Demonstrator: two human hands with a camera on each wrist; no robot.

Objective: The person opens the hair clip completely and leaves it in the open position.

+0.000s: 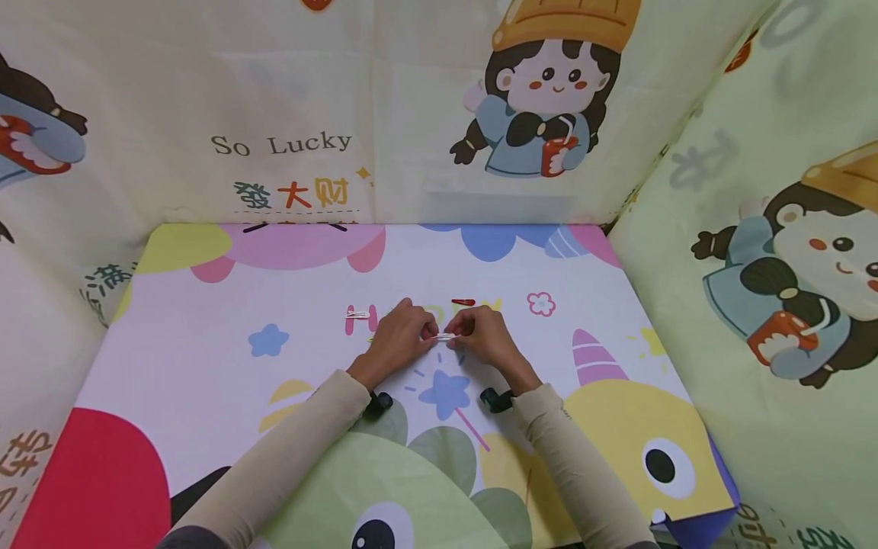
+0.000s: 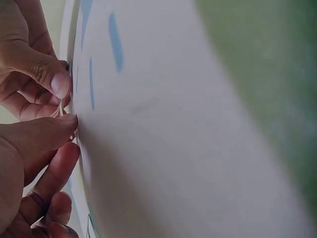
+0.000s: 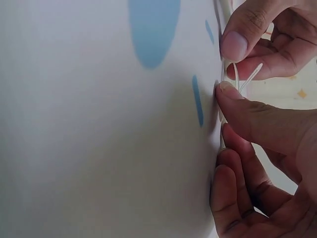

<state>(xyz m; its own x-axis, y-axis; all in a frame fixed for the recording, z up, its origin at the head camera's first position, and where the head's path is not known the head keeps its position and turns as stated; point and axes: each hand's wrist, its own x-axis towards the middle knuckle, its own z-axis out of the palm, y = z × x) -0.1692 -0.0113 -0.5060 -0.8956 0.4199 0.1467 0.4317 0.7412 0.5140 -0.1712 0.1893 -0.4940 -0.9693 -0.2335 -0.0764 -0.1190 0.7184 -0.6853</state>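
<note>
Near the middle of the table my left hand (image 1: 401, 335) and right hand (image 1: 485, 335) meet at a small bundle of thin white cord (image 1: 445, 336). Thumb and fingertips of each hand pinch it, one hand at either end. Up close in the right wrist view, loose strands of the cord (image 3: 251, 77) stick out between the two thumbs. In the left wrist view the cord (image 2: 61, 108) is mostly hidden by fingers. Another small white bundle (image 1: 357, 315) lies to the left, on the printed letter H. Just beyond my right hand lies a small red item (image 1: 463, 302), too small to identify.
A brightly printed cloth (image 1: 206, 343) covers the table, with cartoon animals, stars and letters. Patterned fabric walls (image 1: 405, 114) rise behind it and on both sides. Dark wrist-worn devices (image 1: 497, 400) sit under my wrists, close to the tabletop.
</note>
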